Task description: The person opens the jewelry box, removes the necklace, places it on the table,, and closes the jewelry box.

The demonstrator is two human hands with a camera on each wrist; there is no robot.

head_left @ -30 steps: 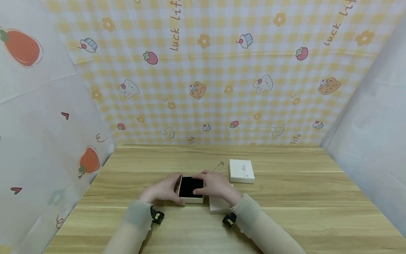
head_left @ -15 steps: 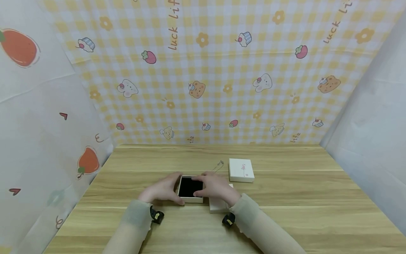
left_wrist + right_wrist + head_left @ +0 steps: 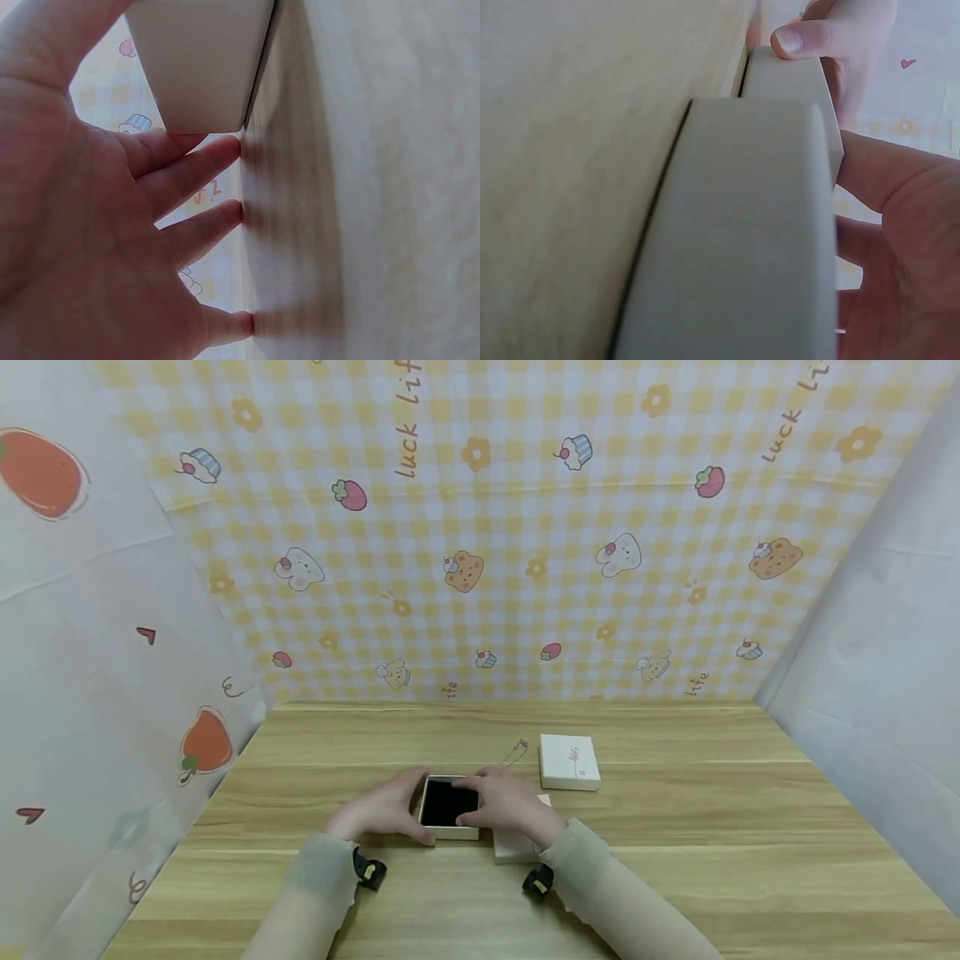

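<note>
Here, open box (image 3: 453,834) on wood-grain tabletop (image 3: 720,835), yellow-checked backdrop (image 3: 510,527)

Square white box (image 3: 450,833), open-topped, black lining (image 3: 440,802), lying flat on the wooden table (image 3: 690,827)

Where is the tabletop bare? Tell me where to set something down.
Bare tabletop lies right of the printed box, out to the right wall, and left of the left hand. The middle is crowded: the open box, a pale box partly hidden by the right hand, and a chain just beyond.
</note>
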